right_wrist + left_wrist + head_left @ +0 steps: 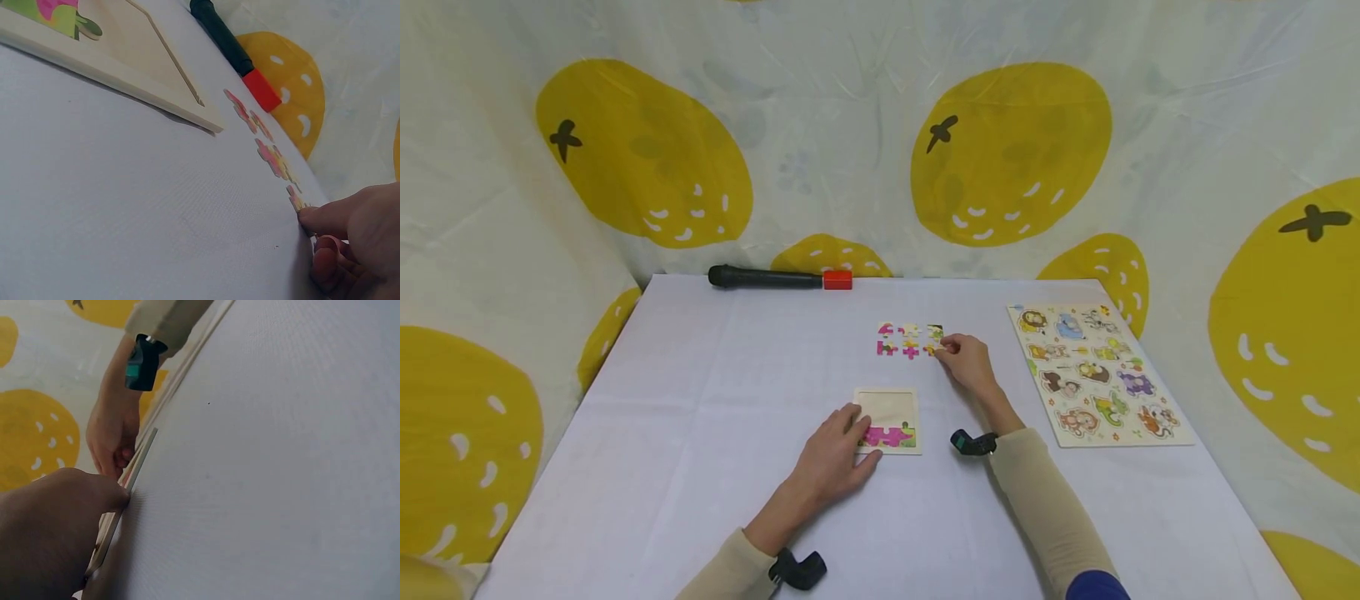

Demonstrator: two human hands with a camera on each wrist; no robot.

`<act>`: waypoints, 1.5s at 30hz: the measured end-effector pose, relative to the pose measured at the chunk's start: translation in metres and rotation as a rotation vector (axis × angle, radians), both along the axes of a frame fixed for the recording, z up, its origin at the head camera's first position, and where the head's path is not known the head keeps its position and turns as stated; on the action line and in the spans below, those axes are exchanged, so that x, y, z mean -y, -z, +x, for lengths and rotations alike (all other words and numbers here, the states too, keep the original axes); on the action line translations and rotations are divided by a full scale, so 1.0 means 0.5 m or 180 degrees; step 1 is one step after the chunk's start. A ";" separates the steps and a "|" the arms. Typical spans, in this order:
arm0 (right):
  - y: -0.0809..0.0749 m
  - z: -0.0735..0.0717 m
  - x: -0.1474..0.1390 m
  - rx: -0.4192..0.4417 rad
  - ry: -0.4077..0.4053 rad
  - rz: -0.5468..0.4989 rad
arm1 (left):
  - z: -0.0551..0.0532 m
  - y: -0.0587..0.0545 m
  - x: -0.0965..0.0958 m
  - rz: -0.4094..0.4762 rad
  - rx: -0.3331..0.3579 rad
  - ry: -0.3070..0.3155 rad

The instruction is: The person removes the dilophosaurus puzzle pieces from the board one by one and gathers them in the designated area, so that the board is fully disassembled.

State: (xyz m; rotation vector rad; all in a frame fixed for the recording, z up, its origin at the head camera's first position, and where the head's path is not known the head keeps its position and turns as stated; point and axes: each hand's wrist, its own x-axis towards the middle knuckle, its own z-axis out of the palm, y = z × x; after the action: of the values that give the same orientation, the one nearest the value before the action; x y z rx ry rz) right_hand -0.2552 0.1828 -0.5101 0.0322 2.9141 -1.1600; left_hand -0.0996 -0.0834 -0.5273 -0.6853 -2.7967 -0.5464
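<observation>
A small wooden puzzle frame (887, 403) lies flat, its bottom row filled with joined pink and green pieces (891, 437). My left hand (835, 454) rests on its left side, fingers loosely extended over the edge and thumb at the lower corner; in the left wrist view the thumb presses the frame's edge (112, 534). Beyond the frame, several loose jigsaw pieces (910, 330) lie in two rows. At the right end of the nearer row, my right hand (970, 364) pinches a puzzle piece (931, 350) between thumb and index finger, low at the table; the fingers partly hide it.
A wooden board with animal pictures (1093, 375) lies on the right side of the white table (737, 375). Along the back edge lies a black microphone (767, 277) with a red end. A fruit-patterned curtain (835, 125) hangs behind the table.
</observation>
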 end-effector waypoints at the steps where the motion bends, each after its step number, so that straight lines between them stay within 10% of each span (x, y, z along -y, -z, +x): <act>1: -0.001 0.000 -0.001 0.0013 -0.0011 -0.0002 | 0.000 0.000 0.000 0.0005 0.0001 -0.0003; 16: -0.020 0.025 -0.001 0.0161 -0.0053 -0.0202 | -0.003 -0.001 0.001 -0.0080 -0.0084 0.0025; 45: -0.045 0.199 0.059 0.0129 -0.0813 0.0176 | -0.009 0.008 0.001 0.0068 -0.0584 0.0588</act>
State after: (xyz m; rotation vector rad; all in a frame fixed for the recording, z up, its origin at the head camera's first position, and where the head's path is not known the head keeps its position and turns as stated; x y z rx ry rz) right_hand -0.1558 0.1530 -0.4878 -0.3030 2.8087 -1.0257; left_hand -0.1043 -0.0840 -0.5310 -0.9451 -2.5703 -0.5164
